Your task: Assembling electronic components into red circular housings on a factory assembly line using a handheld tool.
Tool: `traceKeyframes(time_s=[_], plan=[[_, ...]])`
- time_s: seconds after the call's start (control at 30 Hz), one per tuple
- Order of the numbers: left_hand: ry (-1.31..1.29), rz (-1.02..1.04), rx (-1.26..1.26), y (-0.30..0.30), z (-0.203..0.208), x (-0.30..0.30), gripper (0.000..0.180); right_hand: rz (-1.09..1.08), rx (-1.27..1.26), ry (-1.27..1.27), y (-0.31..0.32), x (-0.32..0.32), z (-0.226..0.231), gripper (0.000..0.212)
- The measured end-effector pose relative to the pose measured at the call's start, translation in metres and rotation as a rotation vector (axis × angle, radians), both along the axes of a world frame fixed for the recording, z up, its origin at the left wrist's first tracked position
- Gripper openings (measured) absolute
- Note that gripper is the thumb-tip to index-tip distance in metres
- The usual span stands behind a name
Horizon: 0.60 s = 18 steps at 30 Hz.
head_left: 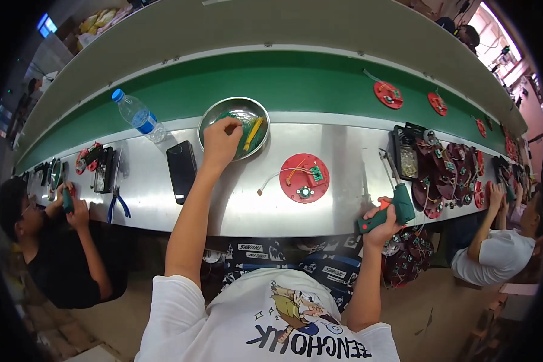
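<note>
My left hand (221, 142) reaches over a round metal bowl (203, 117), its fingertips pinched together; what they hold, if anything, is too small to make out. Inside the bowl lie thin green strands (235, 122) and a yellow strip-like bundle (253, 134). At the bench's front edge my right hand (382, 225) is wrapped round a green soldering gun (403, 205) with its metal tip pointing away from me. Between my hands a red disc (294, 192) lies flat on the metal bench, carrying a small green circuit board (318, 175), a round component and loose wires.
A black phone (181, 171) and a water bottle (140, 117) stand left of the bowl. Dark red disc assemblies (443, 175) crowd the right, beside a black tray (404, 154). Red discs (388, 95) rest on the green ledge behind. Co-workers sit on both sides; pliers (118, 204) lie left.
</note>
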<state>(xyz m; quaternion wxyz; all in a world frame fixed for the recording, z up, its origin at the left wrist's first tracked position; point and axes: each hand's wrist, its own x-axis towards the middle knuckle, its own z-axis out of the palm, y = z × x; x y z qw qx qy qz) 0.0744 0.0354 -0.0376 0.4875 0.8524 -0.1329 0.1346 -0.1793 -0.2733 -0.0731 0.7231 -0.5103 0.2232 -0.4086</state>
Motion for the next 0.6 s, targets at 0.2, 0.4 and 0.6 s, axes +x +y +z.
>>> traceKeyframes(time_s=[0.2,0.4,0.6], plan=[[0.051,-0.048,-0.036,0.008,0.002,-0.003,0.014,0.041,0.018,0.051,-0.003,-0.002,0.001,0.033],[0.152,-0.061,-0.163,-0.009,0.023,-0.032,0.015,0.075,0.048,0.064,-0.007,-0.010,-0.004,0.034],[-0.234,-0.217,0.098,-0.046,0.015,-0.111,0.012,0.497,-0.214,0.039,-0.002,-0.025,-0.008,0.048]])
